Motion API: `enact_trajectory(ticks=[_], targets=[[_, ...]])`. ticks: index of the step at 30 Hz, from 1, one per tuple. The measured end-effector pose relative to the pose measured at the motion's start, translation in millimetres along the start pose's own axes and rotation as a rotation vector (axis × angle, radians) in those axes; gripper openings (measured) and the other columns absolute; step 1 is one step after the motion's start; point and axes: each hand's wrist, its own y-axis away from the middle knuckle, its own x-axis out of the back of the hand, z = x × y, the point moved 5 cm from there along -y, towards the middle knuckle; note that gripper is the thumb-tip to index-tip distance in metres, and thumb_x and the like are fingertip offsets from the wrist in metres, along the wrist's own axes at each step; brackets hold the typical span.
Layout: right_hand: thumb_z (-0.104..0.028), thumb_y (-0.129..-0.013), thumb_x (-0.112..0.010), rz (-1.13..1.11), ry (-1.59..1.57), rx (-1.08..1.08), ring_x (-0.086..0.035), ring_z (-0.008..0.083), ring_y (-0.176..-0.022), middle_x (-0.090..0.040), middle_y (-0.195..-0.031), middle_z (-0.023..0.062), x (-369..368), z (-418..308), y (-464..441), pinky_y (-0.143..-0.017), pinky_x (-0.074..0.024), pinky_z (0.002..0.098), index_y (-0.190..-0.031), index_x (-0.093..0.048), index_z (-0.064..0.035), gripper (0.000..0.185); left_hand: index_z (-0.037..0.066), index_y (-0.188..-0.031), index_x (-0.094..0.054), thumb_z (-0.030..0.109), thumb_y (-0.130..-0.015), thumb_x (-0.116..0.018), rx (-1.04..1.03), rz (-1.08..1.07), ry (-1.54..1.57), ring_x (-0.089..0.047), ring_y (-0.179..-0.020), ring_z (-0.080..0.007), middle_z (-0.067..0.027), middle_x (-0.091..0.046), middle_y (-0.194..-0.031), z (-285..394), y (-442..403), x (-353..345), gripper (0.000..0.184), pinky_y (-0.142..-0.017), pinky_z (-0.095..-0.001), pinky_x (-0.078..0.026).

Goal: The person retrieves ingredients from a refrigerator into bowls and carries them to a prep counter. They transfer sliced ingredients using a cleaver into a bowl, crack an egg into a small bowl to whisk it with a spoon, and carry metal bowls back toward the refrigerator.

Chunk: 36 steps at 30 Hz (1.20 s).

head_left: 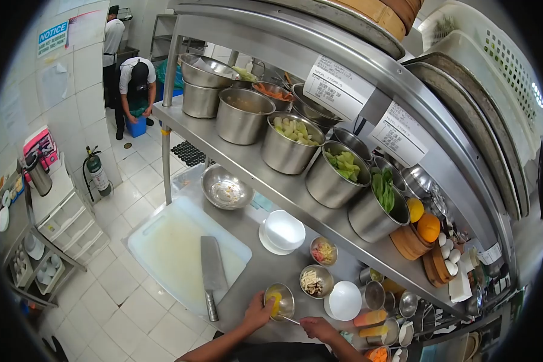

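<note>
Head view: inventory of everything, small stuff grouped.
Held bowl: 1, silver, foreground
Contents: 1 portion, yellow, held bowl
Thin utensil: 1, silver, in held bowl
Cutting board: 1, white, counter left
Cleaver: 1, grey, on board
Bowls: 2+, white, counter
Pots: several, silver, shelf
Fire extinguisher: 1, green, floor left
Co-workers: 2, white-and-black clothing, background
Other kitchenware: many, mixed, shelves
Left hand: 1, bare, on held bowl
Right hand: 1, bare, on utensil
</note>
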Motion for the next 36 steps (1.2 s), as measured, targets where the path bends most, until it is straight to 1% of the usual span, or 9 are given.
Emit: enact_trajectory(ticks=[8,11,14,17,20,26,31,34,36], targets=[[-0.015,-0.097,-0.063,-0.022,-0.204,-0.003,-0.043,0.0065,-0.058,-0.051,-0.073,-0.0040,2,-3,10,-0.052,-0.0353,0.0243,-0.118,-0.067,-0.0009,0.025,-0.004,-0.135,-0.049,0.043,-0.099,-0.060,0.035,-0.039,0.021,-0.071,-0.073,-0.0252,-0.0205,-0.068,-0.108,14,-2,0,0.061,-0.065,-0.0372,-0.059],[-0.014,-0.097,-0.063,0.172,0.209,0.143,-0.041,0.0067,-0.057,-0.048,-0.071,-0.0047,4,-13,6,-0.052,-0.0341,0.0246,-0.118,-0.066,-0.0001,0.026,-0.004,-0.135,-0.049,0.043,-0.099,-0.060,-0.080,0.006,-0.045,-0.071,-0.073,-0.0247,-0.0206,-0.068,-0.106,-22,-18,-8,0.061,-0.063,-0.0376,-0.058],[-0.017,-0.097,-0.063,-0.038,-0.261,0.005,-0.042,0.0052,-0.057,-0.050,-0.071,-0.0055,3,-2,-2,-0.051,-0.0339,0.0236,-0.118,-0.067,-0.0007,0.027,-0.004,-0.135,-0.049,0.043,-0.099,-0.060,0.007,0.010,-0.002,-0.070,-0.073,-0.0247,-0.0208,-0.068,-0.105,17,-1,-2,0.060,-0.063,-0.0377,-0.057],[-0.016,-0.098,-0.061,0.206,0.195,0.208,-0.041,0.0055,-0.058,-0.049,-0.071,-0.0053,3,-13,-3,-0.051,-0.0339,0.0233,-0.119,-0.065,0.0010,0.027,-0.003,-0.135,-0.050,0.042,-0.099,-0.059,0.010,-0.011,0.036,-0.070,-0.071,-0.0234,-0.0210,-0.068,-0.105,24,0,-2,0.059,-0.061,-0.0372,-0.056],[-0.017,-0.098,-0.060,-0.088,-0.199,-0.005,-0.043,0.0054,-0.058,-0.053,-0.074,-0.0047,-4,-3,-4,-0.051,-0.0351,0.0223,-0.118,-0.066,-0.0013,0.026,-0.002,-0.135,-0.050,0.042,-0.099,-0.059,0.044,-0.003,0.055,-0.071,-0.081,-0.0287,-0.0203,-0.069,-0.104,26,2,0,0.057,-0.072,-0.0409,-0.057],[-0.021,-0.099,-0.057,-0.055,0.143,0.237,-0.049,0.0084,-0.063,-0.055,-0.076,-0.0027,-2,-12,-3,-0.058,-0.0444,0.0256,-0.114,-0.066,-0.0039,0.025,0.000,-0.134,-0.052,0.041,-0.101,-0.056,-0.081,0.069,-0.083,-0.061,-0.118,-0.0398,-0.0242,-0.063,-0.124,15,-2,4,0.052,-0.103,-0.0463,-0.045],[-0.026,-0.101,-0.051,0.076,0.535,0.184,-0.051,0.0117,-0.065,-0.055,-0.074,-0.0008,2,-15,-14,-0.062,-0.0479,0.0316,-0.098,-0.062,-0.0064,0.023,-0.009,-0.140,-0.046,0.041,-0.104,-0.051,-0.253,0.056,-0.163,-0.052,-0.129,-0.0423,-0.0310,-0.054,-0.136,42,4,13,0.062,-0.110,-0.0445,-0.040],[-0.024,-0.099,-0.061,0.048,0.057,0.097,-0.054,0.0101,-0.064,-0.060,-0.077,-0.0018,-5,-20,-1,-0.059,-0.0476,0.0288,-0.121,-0.069,-0.0043,0.031,-0.007,-0.142,-0.043,0.043,-0.106,-0.048,-0.127,0.017,-0.085,-0.051,-0.132,-0.0371,-0.0285,-0.054,-0.137,41,4,17,0.062,-0.112,-0.0432,-0.038],[-0.023,-0.099,-0.061,0.252,0.316,0.348,-0.052,0.0084,-0.064,-0.060,-0.079,-0.0017,-8,-32,3,-0.057,-0.0454,0.0275,-0.120,-0.069,-0.0023,0.031,-0.006,-0.145,-0.039,0.043,-0.107,-0.047,0.007,-0.057,-0.006,-0.053,-0.129,-0.0337,-0.0262,-0.056,-0.135,55,19,15,0.063,-0.111,-0.0415,-0.040]])
